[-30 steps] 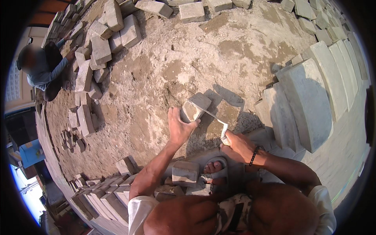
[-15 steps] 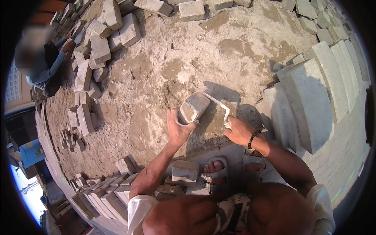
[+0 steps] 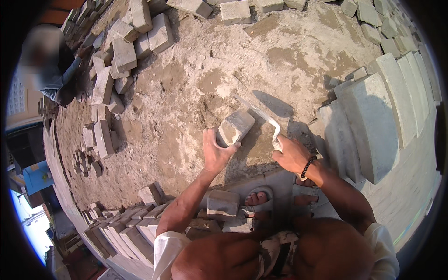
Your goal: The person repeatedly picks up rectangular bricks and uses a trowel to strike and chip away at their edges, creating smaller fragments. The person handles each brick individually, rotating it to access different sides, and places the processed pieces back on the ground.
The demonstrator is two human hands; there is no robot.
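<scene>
In my left hand [image 3: 216, 155] I grip a grey concrete paving block [image 3: 239, 127], fingers along its left side and thumb at its near end. The block is tilted over the sandy ground, with a pale patch on its near face. My right hand [image 3: 293, 155], a dark bead bracelet at the wrist, is closed around the handle of a trowel [image 3: 275, 125]. The trowel's thin, pale-crusted blade points up and left, just beyond the block's far right side. Whether blade and block touch, I cannot tell.
By my sandalled feet lies another block [image 3: 223, 204]. Rows of blocks [image 3: 135, 240] stand at the near left, and a loose heap [image 3: 123, 55] lies at the far left. Large curved slabs [image 3: 366, 123] lean at the right. A person [image 3: 58, 70] crouches at the far left.
My right hand has moved slightly right and down. The trowel's blade has turned and now shows more of its face. My left hand still holds the block, and the whole view has shifted a little.
</scene>
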